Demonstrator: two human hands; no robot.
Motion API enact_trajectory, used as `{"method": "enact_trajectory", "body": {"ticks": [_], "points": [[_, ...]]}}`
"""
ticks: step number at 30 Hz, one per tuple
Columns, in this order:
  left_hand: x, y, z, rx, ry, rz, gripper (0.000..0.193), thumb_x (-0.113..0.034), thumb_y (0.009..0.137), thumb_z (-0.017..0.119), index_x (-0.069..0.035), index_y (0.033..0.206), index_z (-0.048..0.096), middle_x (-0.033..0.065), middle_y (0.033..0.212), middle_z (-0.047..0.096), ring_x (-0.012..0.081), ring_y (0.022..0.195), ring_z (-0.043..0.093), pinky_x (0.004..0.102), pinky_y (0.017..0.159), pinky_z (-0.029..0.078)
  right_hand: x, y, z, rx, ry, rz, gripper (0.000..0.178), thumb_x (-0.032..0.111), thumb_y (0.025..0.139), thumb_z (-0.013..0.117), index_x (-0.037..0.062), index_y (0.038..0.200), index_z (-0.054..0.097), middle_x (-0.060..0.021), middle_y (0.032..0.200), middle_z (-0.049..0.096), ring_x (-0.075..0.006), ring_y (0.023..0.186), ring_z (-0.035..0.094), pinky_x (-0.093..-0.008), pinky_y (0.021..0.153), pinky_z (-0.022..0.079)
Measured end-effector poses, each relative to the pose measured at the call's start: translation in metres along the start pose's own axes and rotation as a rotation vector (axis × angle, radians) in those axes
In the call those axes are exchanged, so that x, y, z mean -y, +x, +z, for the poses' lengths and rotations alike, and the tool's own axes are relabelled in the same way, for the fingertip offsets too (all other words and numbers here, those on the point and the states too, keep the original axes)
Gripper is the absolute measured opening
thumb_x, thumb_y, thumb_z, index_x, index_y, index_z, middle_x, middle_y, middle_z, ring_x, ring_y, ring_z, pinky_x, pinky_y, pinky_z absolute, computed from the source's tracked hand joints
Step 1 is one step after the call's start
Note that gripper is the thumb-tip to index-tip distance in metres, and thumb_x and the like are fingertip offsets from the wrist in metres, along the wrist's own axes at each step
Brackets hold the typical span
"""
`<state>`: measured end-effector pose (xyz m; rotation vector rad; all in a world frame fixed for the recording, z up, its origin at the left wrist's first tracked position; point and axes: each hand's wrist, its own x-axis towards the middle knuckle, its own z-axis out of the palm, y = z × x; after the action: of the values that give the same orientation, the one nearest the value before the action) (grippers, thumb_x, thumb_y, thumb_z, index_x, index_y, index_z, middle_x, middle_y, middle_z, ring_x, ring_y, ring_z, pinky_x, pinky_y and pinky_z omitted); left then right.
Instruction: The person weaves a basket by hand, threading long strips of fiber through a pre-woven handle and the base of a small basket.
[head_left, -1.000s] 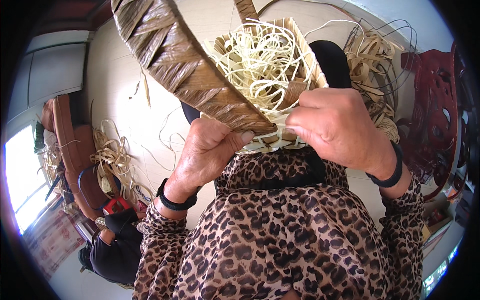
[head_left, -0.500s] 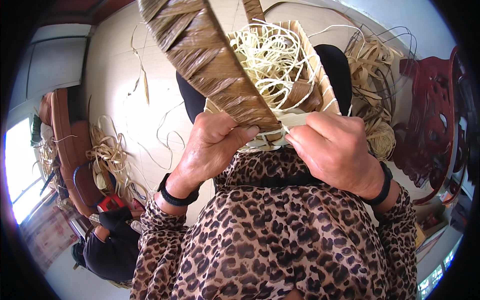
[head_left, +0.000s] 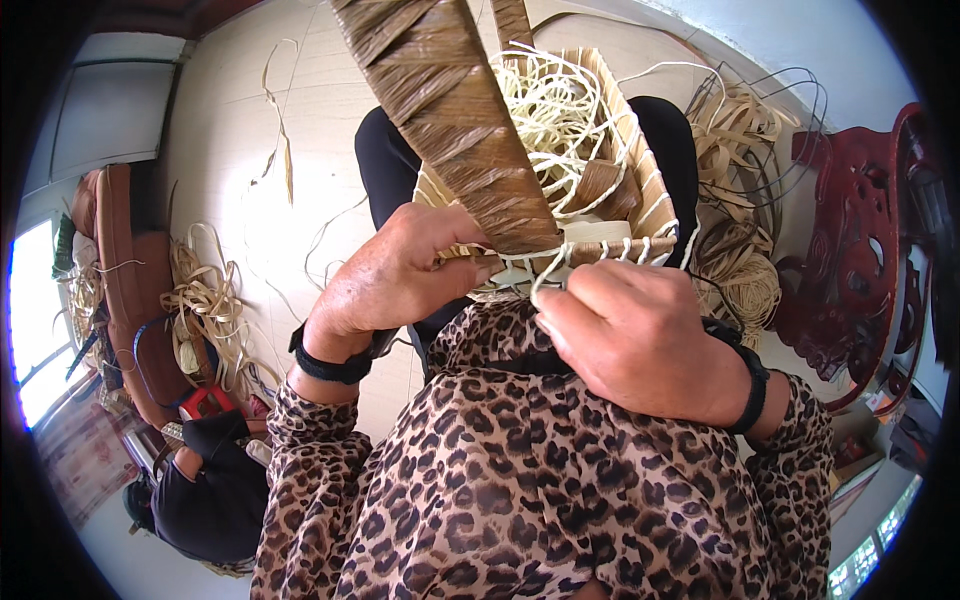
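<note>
A woven basket (head_left: 642,178) rests between my knees, its rim whipped with pale cord. A broad brown handle (head_left: 458,125), wrapped in flat strips, rises from the near rim and leans up to the left. My left hand (head_left: 395,268) grips the near rim just left of the handle's foot, thumb on the edge. Below the rim, right of the handle, my right hand (head_left: 635,335) is closed with a pale cord (head_left: 548,270) pinched between thumb and forefinger. That cord loops over the rim. Inside the basket lie a tangle of pale cord (head_left: 560,105) and a brown strip piece (head_left: 608,188).
Bundles of tan strips (head_left: 735,150) and a coil of cord (head_left: 750,300) lie on the floor at right, beside a dark red carved chair (head_left: 850,230). Loose strips (head_left: 205,300) hang by a brown seat (head_left: 125,260) at left. Another person (head_left: 210,490) sits lower left.
My right hand has come down and slightly left, drawing the cord below the rim. The basket handle has tipped more upright, and my left hand has shifted a little left.
</note>
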<state>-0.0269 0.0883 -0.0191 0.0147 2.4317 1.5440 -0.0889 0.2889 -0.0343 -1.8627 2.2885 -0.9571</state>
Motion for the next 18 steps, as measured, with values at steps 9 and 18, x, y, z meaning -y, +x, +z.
{"method": "enact_trajectory", "body": {"ticks": [9, 18], "points": [[0.009, -0.002, 0.002, 0.021, 0.246, 0.145, 0.032, 0.0, 0.059, 0.061, 0.002, 0.089, 0.051, 0.0148, 0.077, 0.055, 0.0319, 0.075, 0.055, 0.0361, 0.066, 0.044, 0.023, 0.022, 0.018, 0.041, 0.099, 0.029, 0.008, 0.007, 0.066, 0.053, 0.0014, 0.063, 0.048, -0.0014, 0.044, 0.043, -0.0089, 0.034, 0.045, -0.0237, 0.031, 0.034], [0.014, 0.004, 0.002, 0.092, 0.105, 0.21, 0.027, 0.0, 0.07, 0.059, 0.002, 0.095, 0.052, 0.0159, 0.078, 0.057, 0.0309, 0.072, 0.056, 0.0345, 0.063, 0.044, 0.037, 0.029, 0.023, 0.106, 0.221, 0.004, 0.014, 0.007, 0.066, 0.053, -0.0049, 0.074, 0.05, -0.0041, 0.041, 0.044, -0.0144, 0.036, 0.049, -0.0277, 0.033, 0.037]]}}
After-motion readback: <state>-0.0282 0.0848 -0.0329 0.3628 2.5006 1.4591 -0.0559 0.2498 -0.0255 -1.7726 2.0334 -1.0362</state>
